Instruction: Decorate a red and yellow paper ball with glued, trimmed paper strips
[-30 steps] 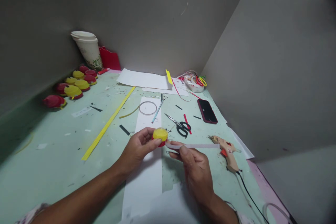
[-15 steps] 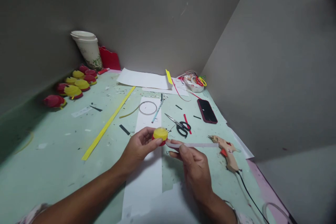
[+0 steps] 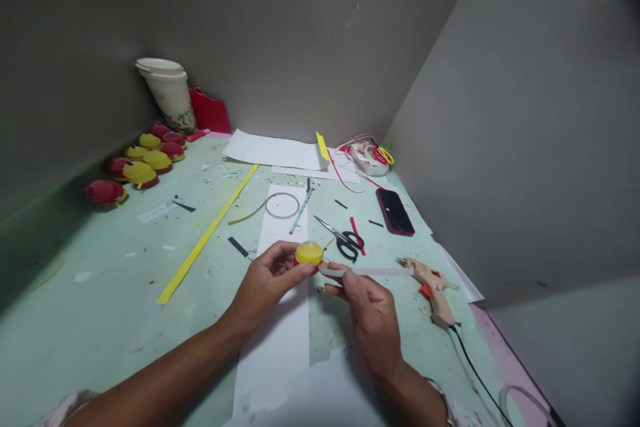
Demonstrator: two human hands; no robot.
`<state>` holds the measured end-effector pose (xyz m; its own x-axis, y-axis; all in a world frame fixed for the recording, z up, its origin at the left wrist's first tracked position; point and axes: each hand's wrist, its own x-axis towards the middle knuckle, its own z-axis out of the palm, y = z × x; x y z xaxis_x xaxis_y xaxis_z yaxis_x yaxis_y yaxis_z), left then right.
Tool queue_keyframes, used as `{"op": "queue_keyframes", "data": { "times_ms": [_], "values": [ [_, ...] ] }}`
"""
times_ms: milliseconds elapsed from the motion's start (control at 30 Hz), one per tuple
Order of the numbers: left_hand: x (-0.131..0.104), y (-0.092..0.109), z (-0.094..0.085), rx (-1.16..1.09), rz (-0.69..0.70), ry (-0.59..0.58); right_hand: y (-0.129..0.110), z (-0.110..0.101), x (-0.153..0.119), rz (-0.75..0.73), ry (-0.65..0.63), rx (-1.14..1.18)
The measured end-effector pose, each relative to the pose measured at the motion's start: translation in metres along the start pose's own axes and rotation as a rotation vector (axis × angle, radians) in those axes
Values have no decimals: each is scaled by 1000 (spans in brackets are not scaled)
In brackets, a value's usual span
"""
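left grip (image 3: 267,280), right grip (image 3: 373,313) both pinched.

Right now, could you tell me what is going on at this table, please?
A person sits at a green table. The left hand pinches a small yellow-and-red cap; the right hand holds a pale paper strip with its end at the cap. Scissors, a glue gun and a phone lie beyond; similar caps sit far left.

My left hand (image 3: 270,280) pinches yellow cap (image 3: 309,254); right hand (image 3: 373,313) holds white strip (image 3: 373,271) against it, above table (image 3: 100,293) centre; scissors (image 3: 340,239) just beyond.
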<state>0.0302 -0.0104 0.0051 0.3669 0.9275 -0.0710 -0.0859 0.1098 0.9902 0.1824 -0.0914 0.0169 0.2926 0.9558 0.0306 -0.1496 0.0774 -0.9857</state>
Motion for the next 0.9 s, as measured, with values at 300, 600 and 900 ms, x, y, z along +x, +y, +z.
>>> {"op": "queue_keyframes", "data": {
  "times_ms": [300,600,900],
  "values": [
    [1,2,3,-43,-49,37,2,-1,4,8,18,4],
    [2,-1,-5,-60,-41,-37,2,-8,8,5,54,38],
    [3,5,-3,-189,-135,-131,-3,-11,7,17,25,75]
  ]
}}
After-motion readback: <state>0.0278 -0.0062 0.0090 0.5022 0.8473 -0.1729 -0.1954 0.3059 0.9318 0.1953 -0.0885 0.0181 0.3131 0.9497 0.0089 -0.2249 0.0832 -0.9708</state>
